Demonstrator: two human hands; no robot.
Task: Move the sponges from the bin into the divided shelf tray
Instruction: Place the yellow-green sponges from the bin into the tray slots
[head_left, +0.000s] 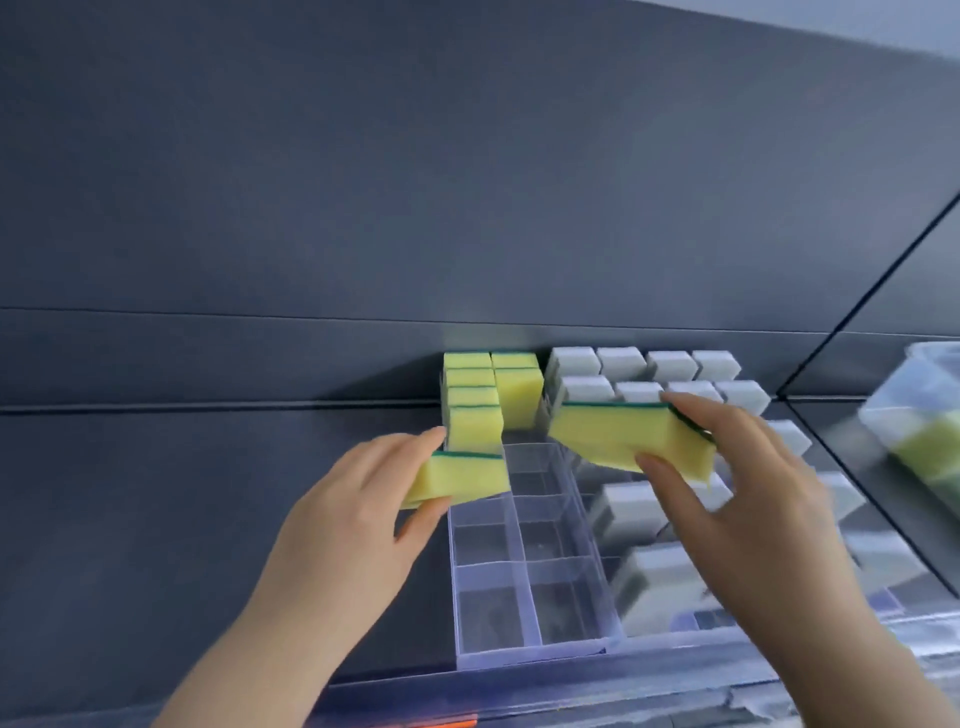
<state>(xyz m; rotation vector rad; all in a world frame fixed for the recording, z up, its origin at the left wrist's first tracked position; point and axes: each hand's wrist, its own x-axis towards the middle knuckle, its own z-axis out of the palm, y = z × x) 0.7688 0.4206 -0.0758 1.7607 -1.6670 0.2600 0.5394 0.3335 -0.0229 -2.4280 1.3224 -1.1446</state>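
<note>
Head view: left hand (343, 499) grips one sponge (457, 478), right hand (753, 493) another sponge (623, 441); six sponges (488, 400) stand in tray (519, 649).

My left sponge (457, 475) is pale yellow with a thin dark-green top layer, and my right sponge (628, 441) has the same colours. The tray (519, 564) is clear plastic. The stored sponges (470, 400) at the tray's back are yellow. The grey sponges (644, 519) right of the tray are white and grey. The wall (363, 182) behind the tray is dark slate blue.

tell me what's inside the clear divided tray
Yellow sponges stand in its back compartments; the nearer ones look empty. The sponge in the left hand partly covers one cell.
</note>
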